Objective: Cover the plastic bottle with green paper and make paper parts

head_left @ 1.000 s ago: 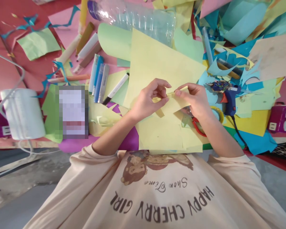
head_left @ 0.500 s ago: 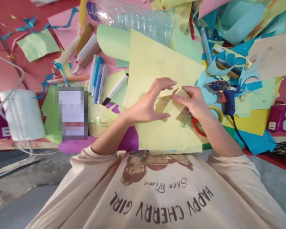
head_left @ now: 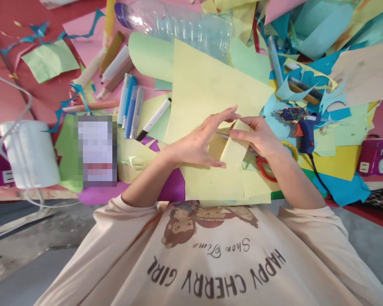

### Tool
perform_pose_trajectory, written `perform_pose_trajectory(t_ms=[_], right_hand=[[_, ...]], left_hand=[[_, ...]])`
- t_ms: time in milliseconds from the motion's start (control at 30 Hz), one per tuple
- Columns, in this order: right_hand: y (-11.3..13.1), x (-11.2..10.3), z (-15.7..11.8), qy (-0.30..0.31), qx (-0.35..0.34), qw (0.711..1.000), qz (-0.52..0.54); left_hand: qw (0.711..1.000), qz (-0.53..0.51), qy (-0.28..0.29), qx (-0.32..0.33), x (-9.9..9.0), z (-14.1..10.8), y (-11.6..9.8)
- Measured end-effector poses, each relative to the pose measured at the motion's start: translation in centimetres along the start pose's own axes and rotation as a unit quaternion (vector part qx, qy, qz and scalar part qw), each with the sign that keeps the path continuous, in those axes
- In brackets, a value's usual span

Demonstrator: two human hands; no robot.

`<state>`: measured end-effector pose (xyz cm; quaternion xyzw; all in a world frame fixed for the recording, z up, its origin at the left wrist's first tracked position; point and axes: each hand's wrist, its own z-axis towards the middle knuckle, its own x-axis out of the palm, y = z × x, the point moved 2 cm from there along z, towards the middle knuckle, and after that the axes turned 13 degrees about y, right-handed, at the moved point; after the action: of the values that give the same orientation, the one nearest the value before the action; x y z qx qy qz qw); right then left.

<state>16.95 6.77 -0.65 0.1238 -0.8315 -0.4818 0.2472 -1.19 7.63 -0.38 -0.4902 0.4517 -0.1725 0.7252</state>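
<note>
My right hand [head_left: 259, 135] pinches a small pale yellow paper piece [head_left: 235, 146] near its upper end, between thumb and fingers. Curved around the left side of that piece is my left hand [head_left: 198, 142], its thumb and fingers spread apart. The left fingertips come close to the right ones, and the left thumb tip is at the paper's lower left edge; whether it presses on it I cannot tell. Scissors with a red handle loop [head_left: 265, 170] lie partly hidden under the paper and my right hand. Larger pale yellow sheets [head_left: 210, 185] lie beneath both hands.
A clear plastic bottle [head_left: 185, 32] lies at the back. Several markers [head_left: 130, 106] are left of my hands, beside a blurred-out phone [head_left: 97, 148]. To the right are a blue glue gun [head_left: 307, 134] with its cord and heaped paper scraps [head_left: 325, 80].
The small paper piece has turned more upright and shows more of its face. My left fingers have shifted slightly toward my right hand, still spread.
</note>
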Motion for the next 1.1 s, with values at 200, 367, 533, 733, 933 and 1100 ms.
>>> perform_pose_trajectory(t_ms=[200, 367, 533, 733, 933, 1100], right_hand=[[0.6, 0.7, -0.1, 0.012, -0.019, 0.995, 0.100], [-0.1, 0.9, 0.0, -0.012, -0.026, 0.998, 0.049], [-0.4, 0.9, 0.1, -0.051, -0.051, 0.997, 0.027], [-0.4, 1.0, 0.0, -0.082, -0.057, 0.995, 0.008], [0.1, 1.4, -0.1, -0.108, -0.054, 0.990, -0.071], [0.2, 1.4, -0.2, -0.093, -0.058, 0.992, -0.065]], left_hand=[[0.998, -0.011, -0.056, 0.010, 0.0, -0.5, 0.2], [0.994, -0.022, -0.088, -0.052, 0.0, -0.2, 0.9], [0.996, -0.005, -0.084, -0.032, 0.2, -0.2, 1.2], [0.994, 0.065, -0.090, 0.003, 0.4, -0.2, 1.0], [0.992, 0.101, -0.078, -0.019, 0.7, -0.1, 1.2], [0.991, 0.119, -0.058, -0.014, 0.7, -0.2, 1.0]])
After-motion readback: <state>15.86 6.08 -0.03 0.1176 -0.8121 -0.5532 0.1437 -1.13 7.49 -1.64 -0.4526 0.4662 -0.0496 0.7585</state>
